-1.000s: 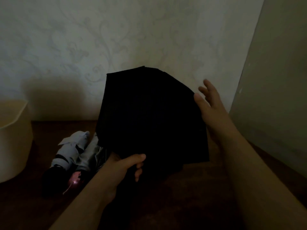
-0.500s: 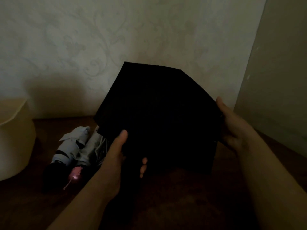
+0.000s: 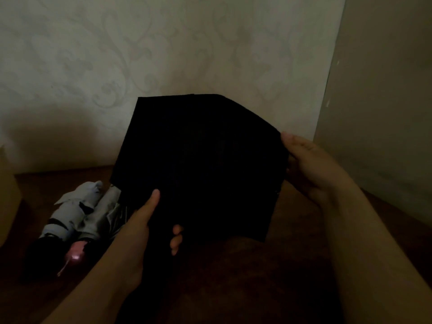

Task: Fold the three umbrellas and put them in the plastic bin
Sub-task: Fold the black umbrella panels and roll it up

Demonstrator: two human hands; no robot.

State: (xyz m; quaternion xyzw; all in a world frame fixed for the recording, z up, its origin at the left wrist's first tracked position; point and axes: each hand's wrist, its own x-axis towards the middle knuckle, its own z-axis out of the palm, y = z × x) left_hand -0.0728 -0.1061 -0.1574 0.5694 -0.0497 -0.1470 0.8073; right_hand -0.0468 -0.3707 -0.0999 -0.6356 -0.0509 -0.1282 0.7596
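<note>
Black fabric fills mid-frame on my feed: the black umbrella (image 3: 198, 164), canopy loose and held up in front of the wall (image 3: 163, 54), edges straight, top edge flat, corners angular. Very dark, so I can't read ribs, shaft or handle in it.

Left hand (image 3: 140, 232) grips its lower part: thumb laid up along the near face of the cloth, fingertips curling round from behind and showing at the right of the narrow lower section. Canopy spreads up and right from that grip.

Right hand (image 3: 308, 164) is at the canopy's right edge, thumb on the near side at the upper right corner, other fingers behind the cloth. Reads as a pinch on the fabric edge; how the hidden fingers lie I can't tell.

So the umbrella sits between both hands, left one low and central, right one higher and at the side. Held off the brown surface (image 3: 257, 277); its lower end runs down past the left wrist into shadow.

Two more folded umbrellas lie on the surface left of the left forearm, side by side and touching: grey umbrella (image 3: 70, 216) with a dark handle end toward me, and a second grey umbrella (image 3: 102, 213) with a pinkish handle (image 3: 76, 252) and a thin strap trailing off it. Black canopy's lower left corner overlaps their far ends in view; contact unclear.

Plastic bin (image 3: 8, 195), pale, only a sliver at the left frame edge, well apart from the held umbrella.
</note>
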